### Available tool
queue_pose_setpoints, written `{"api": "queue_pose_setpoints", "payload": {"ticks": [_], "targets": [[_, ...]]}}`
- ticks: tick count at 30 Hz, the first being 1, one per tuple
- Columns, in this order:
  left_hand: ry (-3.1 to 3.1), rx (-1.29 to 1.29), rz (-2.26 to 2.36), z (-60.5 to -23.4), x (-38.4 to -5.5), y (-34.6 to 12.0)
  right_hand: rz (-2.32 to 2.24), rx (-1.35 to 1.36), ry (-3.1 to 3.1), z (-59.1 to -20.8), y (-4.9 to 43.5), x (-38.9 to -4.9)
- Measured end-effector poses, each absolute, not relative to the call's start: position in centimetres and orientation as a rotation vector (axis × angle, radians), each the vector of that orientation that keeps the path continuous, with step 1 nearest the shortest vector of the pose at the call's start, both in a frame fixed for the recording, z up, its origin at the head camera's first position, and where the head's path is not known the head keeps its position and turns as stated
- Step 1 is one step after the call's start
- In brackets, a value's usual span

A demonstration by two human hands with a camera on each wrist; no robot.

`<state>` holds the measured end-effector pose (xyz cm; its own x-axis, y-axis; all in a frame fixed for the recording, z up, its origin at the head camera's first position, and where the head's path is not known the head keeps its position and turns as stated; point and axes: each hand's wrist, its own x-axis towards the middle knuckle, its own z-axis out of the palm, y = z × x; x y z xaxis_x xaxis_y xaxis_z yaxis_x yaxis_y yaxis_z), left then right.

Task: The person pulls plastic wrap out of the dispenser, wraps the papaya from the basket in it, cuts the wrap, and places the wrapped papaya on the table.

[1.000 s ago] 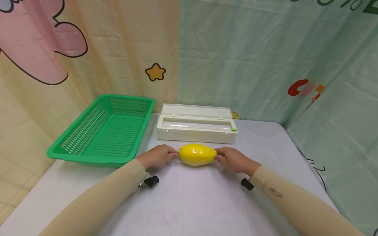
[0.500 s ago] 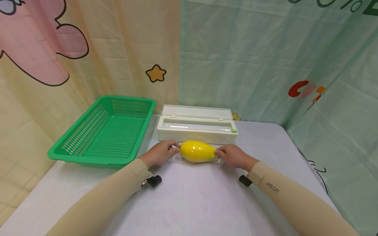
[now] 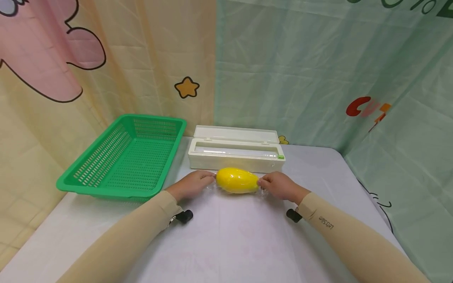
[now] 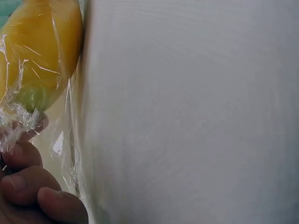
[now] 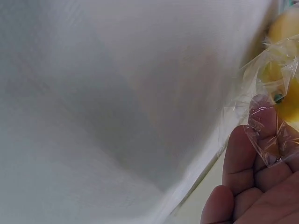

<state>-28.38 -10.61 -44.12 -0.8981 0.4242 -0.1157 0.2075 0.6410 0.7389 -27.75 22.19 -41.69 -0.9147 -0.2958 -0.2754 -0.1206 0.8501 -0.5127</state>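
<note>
A shiny yellow fruit point(image 3: 237, 180) with a greenish end lies lengthwise between the two hands, wrapped in clear cling film. At its left end, the left hand point(image 3: 191, 183) pinches the gathered cling film point(image 4: 21, 121), as the left wrist view shows close up. The right hand point(image 3: 282, 186) grips the film's other end by the fruit's narrower tip. In the right wrist view, loose crinkled film point(image 5: 268, 140) spreads over those curled fingers point(image 5: 239, 158). Just behind the fruit stands a white cling film dispenser point(image 3: 236, 161), its lid raised and a roll inside.
A large green plastic basket point(image 3: 109, 190) with slotted sides stands at the back left of the white-covered table point(image 3: 237, 243). Printed curtains point(image 3: 283, 78) hang right behind the table's far edge and along its right side.
The fruit and both hands have shifted slightly away from the person, toward the dispenser. The left hand's fingers have changed position at the film end, which both hands still hold.
</note>
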Motion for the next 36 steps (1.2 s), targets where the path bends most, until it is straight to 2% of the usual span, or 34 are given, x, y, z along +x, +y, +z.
{"api": "queue_pose_setpoints", "payload": {"ticks": [10, 18, 25, 31, 36], "targets": [[2.674, 0.475, 1.015, -44.3, -28.7, -10.6, -0.731, -0.342, 2.630, -41.3, 23.0, -28.0], [2.702, 0.474, 0.964, -44.2, -28.7, -10.4, -0.655, -0.523, 2.837, -39.7, 23.2, -26.1], [2.668, 0.478, 0.967, -43.8, -28.0, -10.6, -0.398, -0.649, 2.846, -41.2, 21.8, -26.3], [2.670, 0.484, 0.965, -43.9, -28.1, -10.2, -0.483, -0.655, 2.832, -42.1, 21.8, -27.1], [2.727, 0.488, 0.955, -44.0, -28.7, -10.0, -0.634, -0.484, 2.759, -42.2, 21.9, -27.6]]}}
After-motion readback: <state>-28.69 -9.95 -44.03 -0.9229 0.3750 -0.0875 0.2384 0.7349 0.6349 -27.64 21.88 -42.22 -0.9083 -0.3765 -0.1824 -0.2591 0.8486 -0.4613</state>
